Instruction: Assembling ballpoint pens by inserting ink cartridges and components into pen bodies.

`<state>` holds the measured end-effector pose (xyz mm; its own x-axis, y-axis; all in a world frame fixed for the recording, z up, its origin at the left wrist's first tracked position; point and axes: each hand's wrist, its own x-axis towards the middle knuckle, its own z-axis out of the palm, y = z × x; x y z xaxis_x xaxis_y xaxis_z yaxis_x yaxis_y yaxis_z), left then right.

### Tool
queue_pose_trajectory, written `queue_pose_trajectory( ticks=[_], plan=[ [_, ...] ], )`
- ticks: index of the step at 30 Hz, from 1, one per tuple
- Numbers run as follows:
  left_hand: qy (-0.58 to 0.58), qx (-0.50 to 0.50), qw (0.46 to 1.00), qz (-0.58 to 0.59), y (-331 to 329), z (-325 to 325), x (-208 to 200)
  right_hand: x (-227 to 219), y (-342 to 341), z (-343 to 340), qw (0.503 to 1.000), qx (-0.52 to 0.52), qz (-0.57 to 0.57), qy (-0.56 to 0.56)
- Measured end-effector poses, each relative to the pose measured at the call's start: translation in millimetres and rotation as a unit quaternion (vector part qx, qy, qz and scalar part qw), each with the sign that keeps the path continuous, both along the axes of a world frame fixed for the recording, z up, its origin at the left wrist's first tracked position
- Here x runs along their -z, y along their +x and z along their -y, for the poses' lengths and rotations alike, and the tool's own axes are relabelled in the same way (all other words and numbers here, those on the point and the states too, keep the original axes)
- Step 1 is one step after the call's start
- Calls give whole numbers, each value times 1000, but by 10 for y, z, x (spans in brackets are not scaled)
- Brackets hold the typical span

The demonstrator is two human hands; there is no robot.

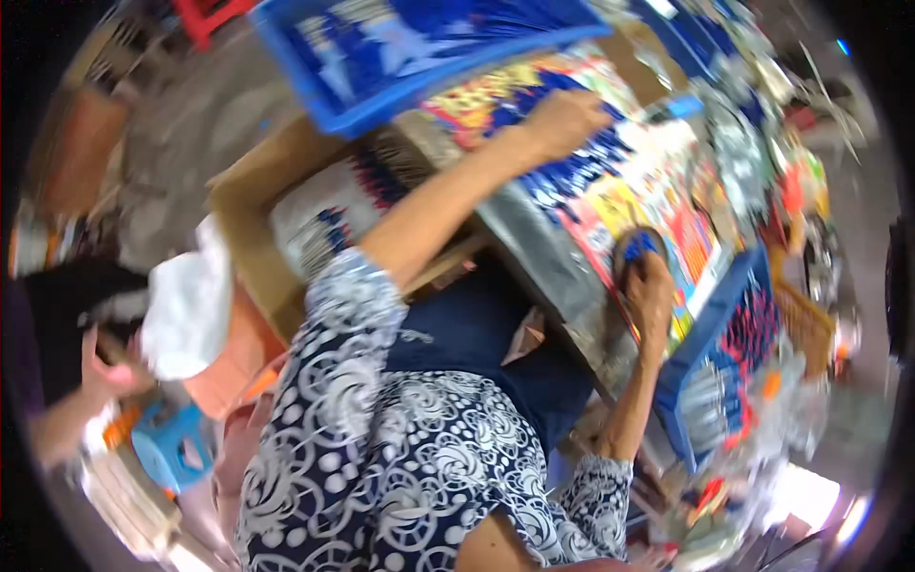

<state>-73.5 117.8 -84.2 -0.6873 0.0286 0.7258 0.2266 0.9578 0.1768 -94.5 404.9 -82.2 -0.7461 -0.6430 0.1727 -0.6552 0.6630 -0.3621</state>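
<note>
My left hand (569, 122) reaches over a loose pile of small dark blue pieces (572, 172). Its fingers are curled and blurred, and I cannot make out what is between them. Closer to me and to the right, my right hand (650, 297) grips a dark round ring (624, 255) with blue pieces (642, 244) inside it. Both hands are above a worktable (548, 262) covered with bright printed sheets (615, 205). Motion blur hides the shape of the single pieces.
A blue tray (334, 122) stands at the table's far left. Below it, a cardboard box (250, 238) holds bundles of slender items with blue and red ends. A darker blue bin (679, 405) of similar items sits at the right. Another person's hand (105, 372) shows at the left, near a blue stool (162, 443).
</note>
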Motion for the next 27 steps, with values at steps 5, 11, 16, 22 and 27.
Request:
queue_pose_trajectory(
  ticks=[5, 11, 16, 22, 27],
  plan=[
    [-56, -36, 995, 72, -235, -159, 168, -34, -48, -122, 999, -25, 21, 2],
    [-20, -40, 996, 81, -400, -192, 357, -117, -63, -71, 998, -47, 38, 13],
    [-2, -43, 997, 65, -434, -191, 383, -95, -109, -86, 997, -61, 45, 24],
    [-1, -63, 998, -5, -420, -110, 486, -115, -121, -29, 997, -63, 42, 19],
    [46, -81, 993, -72, -346, -183, 374, -199, -54, -80, 997, -62, 42, -2]
  ],
)
